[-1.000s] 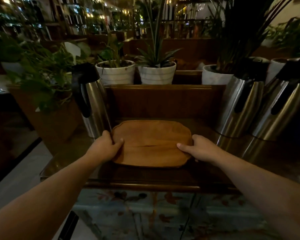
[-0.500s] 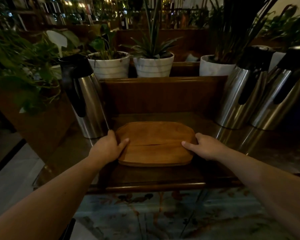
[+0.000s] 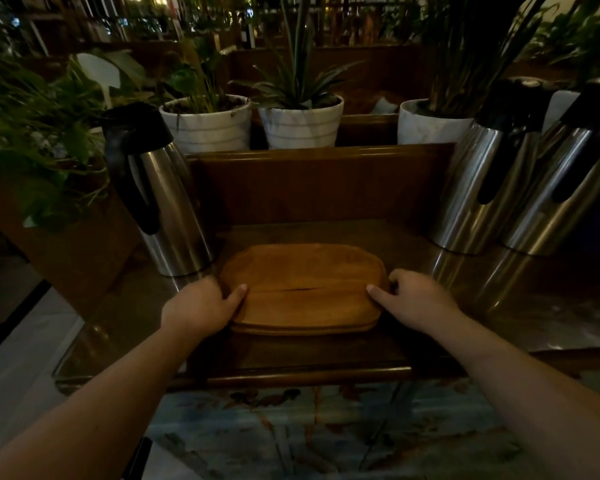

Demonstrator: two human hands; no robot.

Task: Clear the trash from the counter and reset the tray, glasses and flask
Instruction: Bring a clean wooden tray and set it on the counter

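Note:
A bare oval wooden tray [image 3: 302,289] lies flat on the dark counter [image 3: 125,317], in the middle. My left hand [image 3: 198,306] grips its left edge, thumb on top. My right hand [image 3: 413,299] grips its right edge the same way. A steel flask [image 3: 163,199] with a black lid and handle stands just left of the tray, close to my left hand. Two more steel flasks [image 3: 482,181] [image 3: 561,181] stand together at the right, behind my right hand. No glasses or trash show in view.
A raised wooden ledge [image 3: 319,181] backs the counter and carries white plant pots [image 3: 208,123] [image 3: 302,123] [image 3: 426,123]. Leafy plants [image 3: 32,143] crowd the left side. The counter's front edge runs just below the tray, with a patterned panel [image 3: 326,427] beneath.
The tray has slid a little farther back on the counter with both hands still on its ends. My view has dropped and shifted, so the flasks look closer.

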